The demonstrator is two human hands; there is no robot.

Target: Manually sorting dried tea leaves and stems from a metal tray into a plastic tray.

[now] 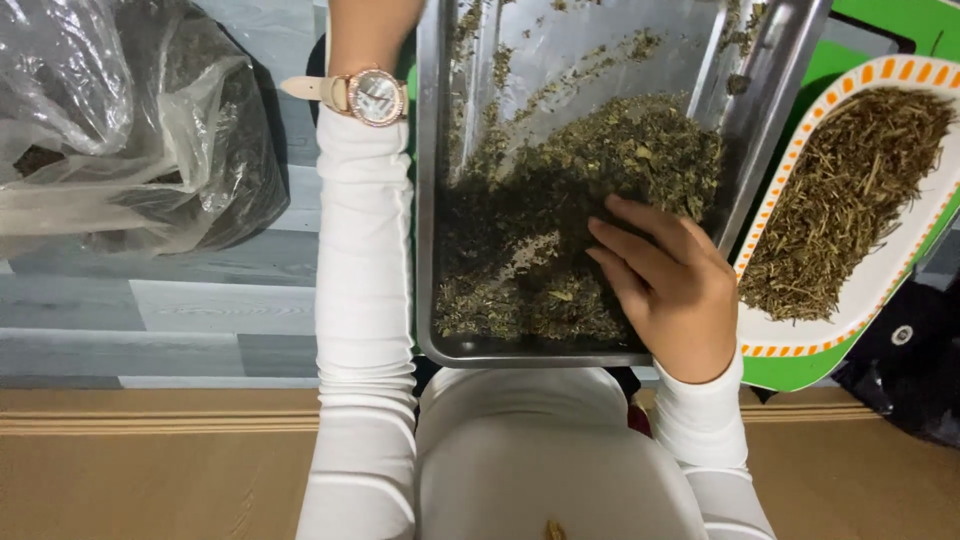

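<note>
A rectangular metal tray (430,300) lies in front of me, tilted up at the far end. It holds a heap of dried, crumbled green leaves (600,160) gathered in its middle and near part. My right hand (670,290) rests palm down on the leaves at the tray's right side, fingers stretched out and pointing left, gripping nothing. My left arm, in a white sleeve with a wristwatch (375,97), runs up along the tray's left edge. Only the base of my left hand (368,28) shows; its fingers are cut off by the top of the view.
A clear plastic bag (120,120) with dark dried plant matter sits on the grey plank floor at the upper left. At the right, a white oval plate (880,290) with an orange-striped rim holds dried stems, on a green surface. A black object (905,370) lies at lower right.
</note>
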